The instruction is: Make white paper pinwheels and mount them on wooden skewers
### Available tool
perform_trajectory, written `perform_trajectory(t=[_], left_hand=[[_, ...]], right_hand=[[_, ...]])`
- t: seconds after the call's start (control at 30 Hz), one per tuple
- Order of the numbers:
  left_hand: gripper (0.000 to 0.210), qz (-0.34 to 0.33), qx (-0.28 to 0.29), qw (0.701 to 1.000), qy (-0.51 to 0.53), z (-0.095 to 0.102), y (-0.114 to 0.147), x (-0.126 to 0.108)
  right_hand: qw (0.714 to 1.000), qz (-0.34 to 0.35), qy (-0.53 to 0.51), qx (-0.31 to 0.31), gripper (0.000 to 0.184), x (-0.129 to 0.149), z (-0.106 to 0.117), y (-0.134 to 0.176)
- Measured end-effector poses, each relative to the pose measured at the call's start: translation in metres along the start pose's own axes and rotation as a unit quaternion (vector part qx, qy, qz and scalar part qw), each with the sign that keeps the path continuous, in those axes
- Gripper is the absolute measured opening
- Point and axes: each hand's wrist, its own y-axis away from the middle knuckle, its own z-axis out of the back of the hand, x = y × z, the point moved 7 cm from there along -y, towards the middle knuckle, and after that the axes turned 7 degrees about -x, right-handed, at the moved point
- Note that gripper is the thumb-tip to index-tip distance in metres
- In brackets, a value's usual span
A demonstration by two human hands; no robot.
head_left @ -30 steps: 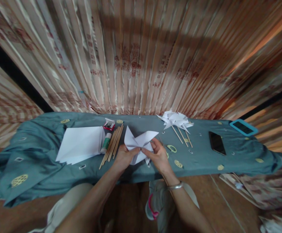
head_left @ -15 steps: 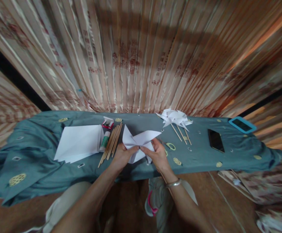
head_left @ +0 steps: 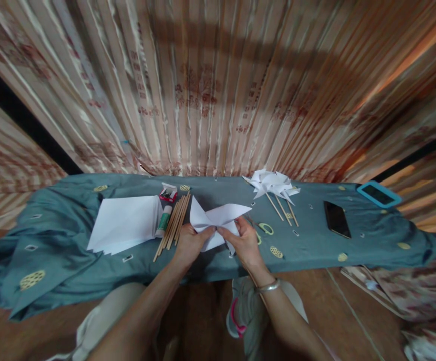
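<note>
A white paper pinwheel (head_left: 218, 214) with folded blades is held between my two hands, over the front half of the table. My left hand (head_left: 191, 244) grips its lower left side, thumb pressed toward the centre. From the right, my right hand (head_left: 243, 241) pinches it with the thumb tip beside the other thumb at the middle. Both hands' other fingers are mostly hidden behind the paper. Scissors with light green handles (head_left: 265, 228) lie just right of my right hand, partly covered. Several wooden sticks (head_left: 173, 220) lie close to the left of my left hand.
Left of the sticks are a glue stick (head_left: 164, 220), a small red-and-white box (head_left: 169, 192) and a stack of white paper (head_left: 126, 220). Finished pinwheels on sticks (head_left: 272, 184) lie back right. Further right are a black phone (head_left: 337, 219) and a blue-framed tablet (head_left: 379, 194) on the green cloth (head_left: 308, 250).
The thumbs stay pressed at the pinwheel's centre with only a slight shift. The whole view has moved a little; nothing has been picked up or let go.
</note>
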Motion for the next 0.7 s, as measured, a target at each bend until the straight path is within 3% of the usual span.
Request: perform_trajectory(t=[0.2, 0.4, 0.7], left_hand=[[0.03, 0.007, -0.029, 0.999, -0.026, 0.007, -0.008, 0.009], [0.03, 0.024, -0.052, 0.998, -0.032, 0.009, -0.01, 0.003], [0.031, -0.053, -0.04, 0.994, -0.091, 0.011, -0.008, -0.014]], right_hand=[[1.0, 0.019, 0.01, -0.003, 0.041, -0.002, -0.002, -0.003], [0.998, 0.053, 0.022, -0.009, 0.037, -0.001, -0.003, -0.007], [0.997, 0.067, 0.035, -0.004, 0.033, 0.002, -0.01, -0.008]])
